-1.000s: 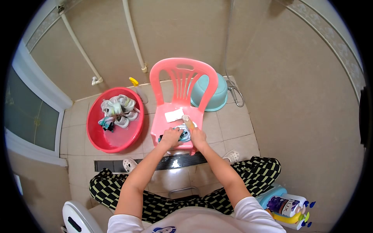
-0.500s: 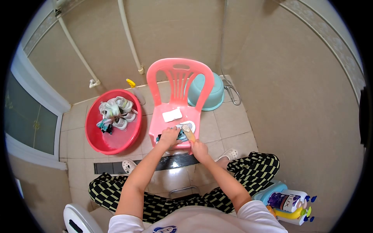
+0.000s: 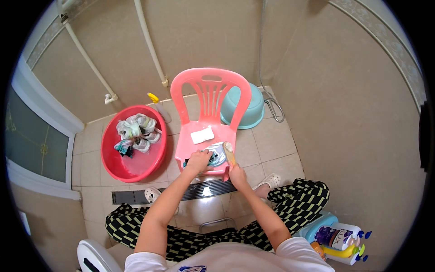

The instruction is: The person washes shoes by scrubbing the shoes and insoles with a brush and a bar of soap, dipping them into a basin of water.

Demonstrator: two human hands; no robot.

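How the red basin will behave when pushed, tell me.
The red basin should be hard to tip, being wide and low. The piled shoes probably weigh it down toward the wall side. Its inside looks wet, so they may slide.

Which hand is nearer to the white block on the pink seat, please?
Left. The left hand is on the shoe, just to the person's side of the white block; the right hand, with the brush, is farther, near the seat's right corner.

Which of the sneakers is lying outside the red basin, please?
The sneaker on the pink chair, under the left hand and beside the brush in the right hand; the other sneakers lie together in the red basin.
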